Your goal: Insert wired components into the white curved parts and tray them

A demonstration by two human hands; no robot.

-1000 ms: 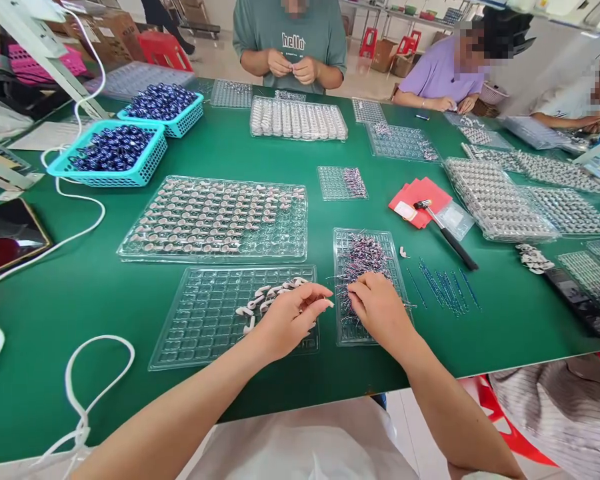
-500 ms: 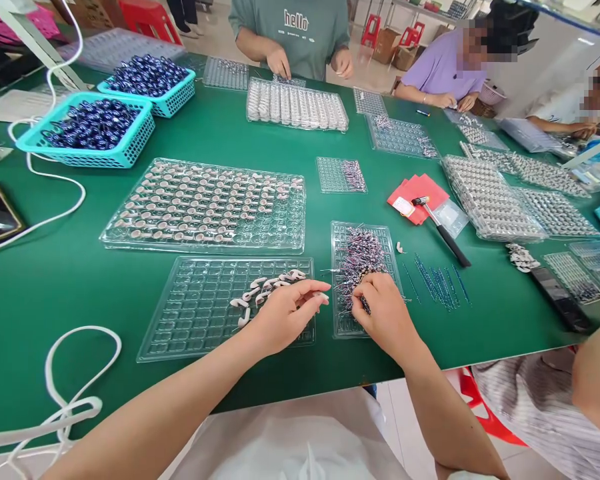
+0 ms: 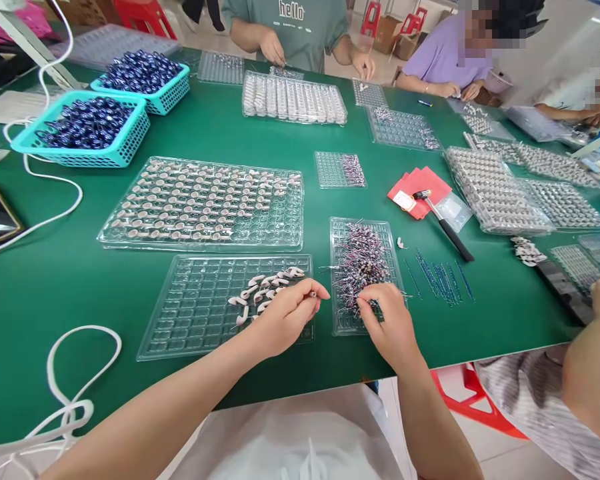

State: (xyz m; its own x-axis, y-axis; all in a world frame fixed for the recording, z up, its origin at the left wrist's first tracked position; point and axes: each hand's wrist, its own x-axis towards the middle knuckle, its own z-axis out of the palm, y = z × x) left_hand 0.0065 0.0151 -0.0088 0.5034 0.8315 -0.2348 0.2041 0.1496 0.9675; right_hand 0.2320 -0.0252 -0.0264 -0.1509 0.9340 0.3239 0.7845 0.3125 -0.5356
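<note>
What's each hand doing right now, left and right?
Left hand: fingers pinched on a small white piece, over the clear tray.
Right hand: fingers down in the pile of wired parts; grip cannot be told.

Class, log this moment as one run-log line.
left hand: pinches small white plastic piece | right hand: picks in pile of thin wired parts | base: clear plastic grid tray, green table

Small white piece [image 3: 312, 294] pinched over clear tray [image 3: 190, 320] (wired parts [image 3: 361, 260] heaped alongside)
</note>
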